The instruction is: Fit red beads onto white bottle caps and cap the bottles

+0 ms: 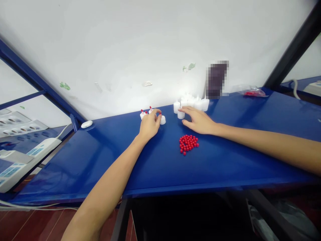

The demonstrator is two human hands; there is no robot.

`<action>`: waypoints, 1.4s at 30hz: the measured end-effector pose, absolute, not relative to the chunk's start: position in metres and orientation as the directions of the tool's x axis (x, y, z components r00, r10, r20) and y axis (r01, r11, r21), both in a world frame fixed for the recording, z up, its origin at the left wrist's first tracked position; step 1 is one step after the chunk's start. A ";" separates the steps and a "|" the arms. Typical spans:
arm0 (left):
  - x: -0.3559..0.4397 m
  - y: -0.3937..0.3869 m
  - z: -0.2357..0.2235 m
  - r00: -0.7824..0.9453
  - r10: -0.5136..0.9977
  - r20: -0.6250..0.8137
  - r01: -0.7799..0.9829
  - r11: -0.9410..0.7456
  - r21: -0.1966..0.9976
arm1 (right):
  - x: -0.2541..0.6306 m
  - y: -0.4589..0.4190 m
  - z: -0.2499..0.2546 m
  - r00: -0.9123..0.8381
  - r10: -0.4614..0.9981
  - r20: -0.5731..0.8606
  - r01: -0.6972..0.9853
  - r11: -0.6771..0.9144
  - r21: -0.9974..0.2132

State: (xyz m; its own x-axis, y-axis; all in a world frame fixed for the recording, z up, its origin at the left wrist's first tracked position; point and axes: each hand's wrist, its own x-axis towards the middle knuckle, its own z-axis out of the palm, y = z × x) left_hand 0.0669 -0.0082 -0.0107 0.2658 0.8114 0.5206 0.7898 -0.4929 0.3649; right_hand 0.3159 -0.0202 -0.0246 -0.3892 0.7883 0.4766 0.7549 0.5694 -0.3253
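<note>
As seen from the head camera, holds the left hand [149, 127] near the centre of the frame and the right hand [200, 121] just right of it, over a blue, smooth-topped table [152, 167]. Curls the left thumb and forefinger close together about the red tip of a small, round, white plastic bottle [163, 120]; cannot tell whether pressed tight on it. Spreads the right thumb and forefinger, leaving a gap between, with the forefinger at the top of a squat, white, cylindrical bottle [181, 114] and the thumb just below and to the right; cannot tell whether touching. Partly behind the left hand, left of centre, small white bottles with red pointed tips [142, 114]. Right of centre, against the white wall [125, 40], a crowded group of white plastic bottles [198, 103], partly behind the right hand. Below the right hand, a loose patch of small, round, red caps [188, 144]. At the upper right of the table, a clear plastic bag with red contents [252, 92]. At the table's far left corner, a smooth, white, oval case [87, 124]. At the left edge of the frame, long white power strips [32, 154].
</note>
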 end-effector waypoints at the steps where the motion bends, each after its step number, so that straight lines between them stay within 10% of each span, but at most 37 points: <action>1: 0.066 -0.008 -0.011 0.262 0.812 0.522 0.797 -0.487 0.356 | 0.316 -0.020 -0.025 -0.384 0.776 0.500 0.740 0.582 -0.336; 24: 0.095 -0.052 -0.008 0.805 0.507 0.308 0.410 -0.851 0.328 | 0.318 -0.023 -0.024 -0.387 0.603 0.698 0.473 0.779 -0.411; 42: 0.104 -0.060 -0.009 0.789 0.537 0.299 0.505 -0.844 0.181 | 0.317 -0.025 -0.021 -0.382 0.640 0.667 0.493 0.752 -0.439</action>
State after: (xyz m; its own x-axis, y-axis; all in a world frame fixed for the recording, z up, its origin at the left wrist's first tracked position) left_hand 0.1042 -0.0596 -0.0094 0.7891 0.5366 0.2991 0.5051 -0.8438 0.1813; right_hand 0.3174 -0.0247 -0.0207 -0.3816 0.6397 0.6672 0.4926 0.7515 -0.4388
